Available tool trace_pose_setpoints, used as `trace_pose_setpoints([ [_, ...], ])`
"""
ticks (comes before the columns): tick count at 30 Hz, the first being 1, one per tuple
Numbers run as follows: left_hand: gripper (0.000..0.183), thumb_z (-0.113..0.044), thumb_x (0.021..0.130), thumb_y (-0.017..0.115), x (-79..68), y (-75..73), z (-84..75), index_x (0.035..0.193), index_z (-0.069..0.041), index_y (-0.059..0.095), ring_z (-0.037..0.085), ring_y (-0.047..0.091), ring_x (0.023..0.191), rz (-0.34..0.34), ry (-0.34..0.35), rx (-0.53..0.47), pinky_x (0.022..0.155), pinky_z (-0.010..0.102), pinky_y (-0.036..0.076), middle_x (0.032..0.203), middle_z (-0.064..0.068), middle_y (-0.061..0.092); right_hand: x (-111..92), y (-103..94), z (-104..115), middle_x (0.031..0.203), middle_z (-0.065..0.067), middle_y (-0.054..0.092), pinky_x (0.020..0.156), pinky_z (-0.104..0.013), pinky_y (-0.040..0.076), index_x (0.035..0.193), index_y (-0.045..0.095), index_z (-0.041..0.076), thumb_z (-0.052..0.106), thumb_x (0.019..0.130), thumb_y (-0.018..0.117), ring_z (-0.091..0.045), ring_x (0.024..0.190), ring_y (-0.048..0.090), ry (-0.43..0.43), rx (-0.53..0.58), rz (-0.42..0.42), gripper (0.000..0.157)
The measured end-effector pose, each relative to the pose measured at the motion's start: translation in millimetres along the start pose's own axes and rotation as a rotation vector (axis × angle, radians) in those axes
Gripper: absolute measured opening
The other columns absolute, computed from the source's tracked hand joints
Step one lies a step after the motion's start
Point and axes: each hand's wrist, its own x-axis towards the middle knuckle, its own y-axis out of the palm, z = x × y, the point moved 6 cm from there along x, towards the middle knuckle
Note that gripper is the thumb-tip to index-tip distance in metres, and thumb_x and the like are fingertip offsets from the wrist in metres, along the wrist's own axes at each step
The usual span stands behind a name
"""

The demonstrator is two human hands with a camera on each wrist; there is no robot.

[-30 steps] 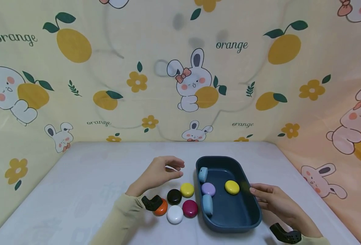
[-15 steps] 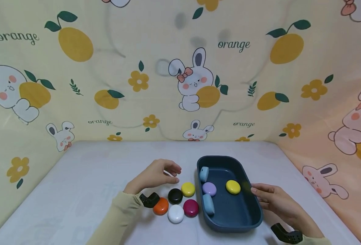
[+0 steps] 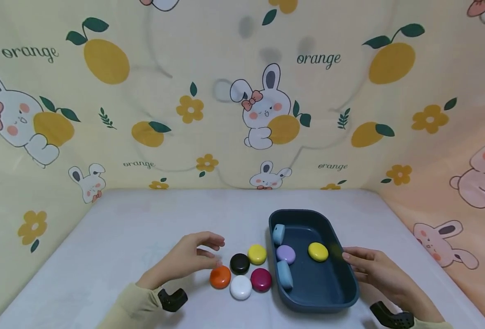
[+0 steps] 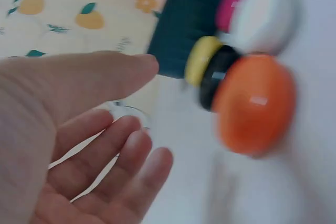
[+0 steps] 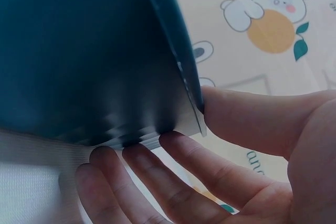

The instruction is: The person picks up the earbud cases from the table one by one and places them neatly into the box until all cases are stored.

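My left hand point(image 3: 184, 258) hovers with loosely bent fingers and nothing in it, just left of the loose glossy rounded discs. Nearest to it is an orange disc point(image 3: 220, 277), large in the left wrist view too. Beside that lie a black disc point(image 3: 240, 263), a yellow disc point(image 3: 257, 254), a white disc point(image 3: 240, 287) and a dark pink disc point(image 3: 261, 279). Fingertips of my right hand point(image 3: 384, 274) touch the outer right wall of a dark blue tray point(image 3: 320, 299), the thumb tip at its rim.
Inside the tray, two light blue pieces point(image 3: 285, 274) stand on edge against the left wall, with a lilac disc point(image 3: 285, 254) between them. A yellow disc point(image 3: 318, 252) lies nearer the right wall. A printed cloth point(image 3: 226, 137) hangs behind the white table point(image 3: 143, 214).
My left hand has moved left and nearer, from beyond the yellow disc to beside the orange one. The right hand stays at the tray. The head view has shifted slightly.
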Motion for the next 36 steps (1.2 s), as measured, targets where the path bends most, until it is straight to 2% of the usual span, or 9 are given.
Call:
trace_pose_setpoints([
  [6,0.059,-0.017,0.079,0.084,-17.4,10.2,11.9,0.13,-0.002,0.058,0.029,0.057,0.115,-0.003,-0.023,-0.043,0.094,0.037,0.051,0.125,0.01,0.061,3,0.9,0,0.136,-0.027,0.049,0.09,-0.046,0.053,0.142,0.035,-0.015,0.035,0.099,0.06,-0.032,0.111,0.06,-0.002,-0.018,0.008,0.071],
  [11,0.059,-0.016,0.078,0.085,-20.0,14.4,18.5,0.129,-0.002,0.059,0.028,0.057,0.114,-0.014,-0.025,-0.058,0.095,0.039,0.05,0.126,0.009,0.061,4,1.8,-2,0.135,-0.025,0.051,0.09,-0.046,0.053,0.142,0.036,-0.014,0.035,0.098,0.062,-0.032,0.11,0.061,-0.002,0.003,0.012,0.07],
  [21,0.064,-0.019,0.076,0.087,-17.9,13.7,22.9,0.131,-0.002,0.058,0.026,0.058,0.113,-0.012,-0.006,-0.027,0.093,0.032,0.051,0.126,0.009,0.061,4,-0.9,-2,0.134,-0.025,0.052,0.089,-0.046,0.053,0.142,0.034,-0.016,0.035,0.098,0.061,-0.03,0.107,0.062,-0.002,-0.013,0.014,0.072],
  [30,0.062,-0.015,0.075,0.087,-15.5,17.4,26.1,0.129,-0.002,0.059,0.026,0.06,0.109,0.006,-0.034,-0.042,0.095,0.038,0.05,0.125,0.009,0.062,4,-1.3,0,0.133,-0.025,0.053,0.089,-0.046,0.053,0.142,0.034,-0.016,0.034,0.098,0.062,-0.03,0.107,0.062,-0.001,-0.005,-0.001,0.072],
  [36,0.057,-0.015,0.076,0.086,-14.5,19.2,28.1,0.126,-0.002,0.061,0.023,0.061,0.108,0.004,-0.036,-0.016,0.093,0.035,0.051,0.122,0.008,0.063,5,-2.0,-2,0.135,-0.025,0.052,0.089,-0.046,0.053,0.142,0.037,-0.014,0.036,0.097,0.063,-0.029,0.106,0.062,0.01,-0.022,-0.033,0.072],
])
